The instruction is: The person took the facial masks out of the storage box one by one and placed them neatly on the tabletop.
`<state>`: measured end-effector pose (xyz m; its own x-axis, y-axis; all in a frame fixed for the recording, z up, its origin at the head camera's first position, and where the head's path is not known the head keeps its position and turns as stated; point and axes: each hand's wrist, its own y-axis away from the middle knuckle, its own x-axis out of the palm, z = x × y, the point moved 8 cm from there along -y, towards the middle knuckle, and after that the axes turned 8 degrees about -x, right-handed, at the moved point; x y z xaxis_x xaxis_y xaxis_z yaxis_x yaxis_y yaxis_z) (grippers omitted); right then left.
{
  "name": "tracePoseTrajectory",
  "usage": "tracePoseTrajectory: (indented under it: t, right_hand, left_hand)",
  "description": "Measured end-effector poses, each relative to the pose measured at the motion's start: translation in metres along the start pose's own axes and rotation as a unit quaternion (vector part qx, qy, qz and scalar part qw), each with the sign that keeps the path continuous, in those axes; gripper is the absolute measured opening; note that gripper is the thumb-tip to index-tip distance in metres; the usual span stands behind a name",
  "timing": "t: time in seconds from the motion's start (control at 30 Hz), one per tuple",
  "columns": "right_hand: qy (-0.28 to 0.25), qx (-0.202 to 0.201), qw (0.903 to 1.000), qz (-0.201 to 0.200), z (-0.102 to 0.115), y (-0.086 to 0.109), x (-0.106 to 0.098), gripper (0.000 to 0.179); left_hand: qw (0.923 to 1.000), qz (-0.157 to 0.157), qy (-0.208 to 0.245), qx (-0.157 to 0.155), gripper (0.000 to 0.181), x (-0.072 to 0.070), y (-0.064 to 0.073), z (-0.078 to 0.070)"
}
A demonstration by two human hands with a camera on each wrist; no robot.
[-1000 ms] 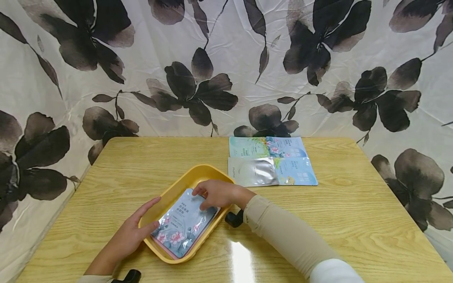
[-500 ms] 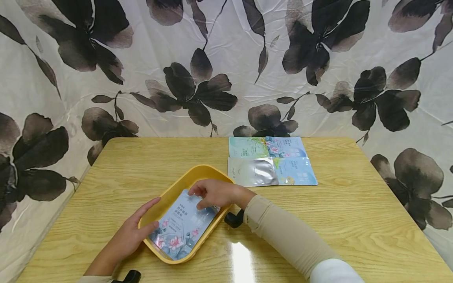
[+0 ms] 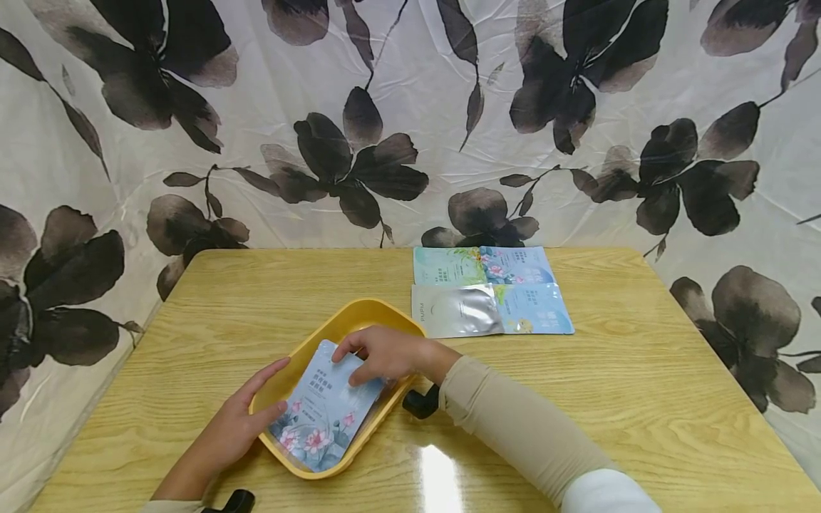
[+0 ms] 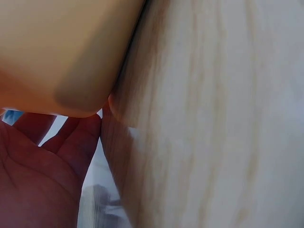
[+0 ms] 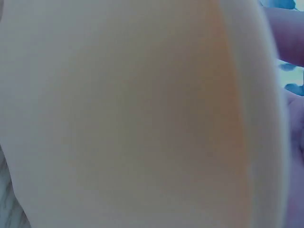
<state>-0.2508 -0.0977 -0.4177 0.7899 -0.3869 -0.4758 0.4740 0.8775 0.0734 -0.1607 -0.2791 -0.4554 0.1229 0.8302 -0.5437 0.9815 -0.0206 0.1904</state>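
Note:
A light blue sheet mask packet [image 3: 327,410] with pink lotus flowers lies tilted inside a yellow plastic tray [image 3: 368,311]. My right hand [image 3: 388,353] reaches over the tray's right rim and pinches the packet's upper part between thumb and fingers. At the left side, my left hand [image 3: 240,420] holds the tray wall, its thumb over the rim close to the packet's edge and its fingers along the outside. The left wrist view shows the fingers [image 4: 85,137] beside the outer wall. Most of the right wrist view is the tray's blurred wall [image 5: 142,114].
Beyond the tray to the right, packets lie edge to edge in a two-by-two block: green [image 3: 445,267], blue with lotus [image 3: 518,265], silver [image 3: 455,311] and plain light blue [image 3: 535,310]. The wooden table [image 3: 577,399] ends against a floral cloth [image 3: 359,164].
My right hand has shifted slightly left, and the lotus packet has slid left with it in the tray. A pink edge seen beneath it earlier is now covered. My left hand stays put.

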Motion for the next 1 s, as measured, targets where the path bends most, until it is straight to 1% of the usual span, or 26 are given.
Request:
tracePoseTrajectory:
  t: [0.1,0.33,0.43,0.57,0.7,0.83,0.93,1.0]
  right_hand:
    - [0.012,-0.003,0.9999,0.011,0.003,0.000,0.004,0.033]
    - [0.014,0.008,0.9990,0.041,0.007,0.000,0.018,0.040]
    - [0.037,0.009,0.9980,0.051,0.010,0.000,0.023,0.041]
    - [0.080,0.013,0.9953,0.053,0.012,0.002,0.026,0.041]
    - [0.113,0.003,0.9926,0.043,0.014,0.003,0.025,0.040]
    - [0.130,-0.014,0.9913,0.016,0.018,0.007,0.017,0.038]
    - [0.119,-0.024,0.9926,-0.008,0.020,0.013,0.008,0.038]
    - [0.096,-0.025,0.9949,-0.022,0.019,0.017,0.001,0.037]
  left_hand:
    - [1.0000,-0.001,-0.002,-0.002,0.062,0.000,0.000,0.000]
    - [1.0000,-0.006,-0.007,0.003,0.062,-0.001,0.001,-0.001]
    - [0.9999,-0.008,-0.006,0.006,0.062,-0.001,0.001,-0.001]
    - [0.9999,-0.011,-0.006,0.012,0.062,-0.001,0.001,-0.002]
    - [0.9997,-0.015,-0.013,0.014,0.062,-0.001,0.001,-0.001]
    - [0.9998,-0.014,-0.009,0.013,0.062,0.000,0.000,0.000]
    - [0.9999,-0.012,-0.004,0.009,0.062,0.000,0.000,0.000]
    - [0.9999,-0.012,-0.001,0.007,0.062,0.000,0.000,0.000]
